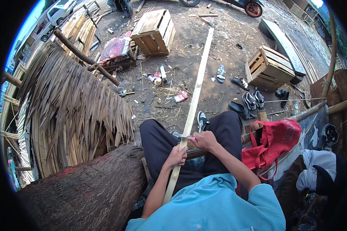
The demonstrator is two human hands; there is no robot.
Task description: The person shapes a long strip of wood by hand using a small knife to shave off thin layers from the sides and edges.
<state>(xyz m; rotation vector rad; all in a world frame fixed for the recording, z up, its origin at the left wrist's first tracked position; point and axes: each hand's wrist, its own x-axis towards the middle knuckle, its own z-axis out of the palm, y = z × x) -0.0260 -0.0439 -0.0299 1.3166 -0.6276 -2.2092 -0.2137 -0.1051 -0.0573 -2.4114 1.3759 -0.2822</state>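
Observation:
A long pale strip of bamboo or wood (198, 82) runs from beside my waist, up between my knees, and out over the ground ahead. My left hand (176, 156) is closed round it near my lap. Just above, my right hand (205, 141) is closed on the handle of a knife, most of which the fingers hide. The short grey knife blade (185, 136) lies across the strip, right above my left hand. My legs in dark trousers are apart on either side of the strip.
A red cloth bag (275, 140) lies at my right, with another person (320, 169) close behind it. A thick log (92, 188) and dry thatch (73, 100) flank my left. Wooden crates (152, 32), several shoes (250, 102) and litter (180, 96) are on the ground ahead.

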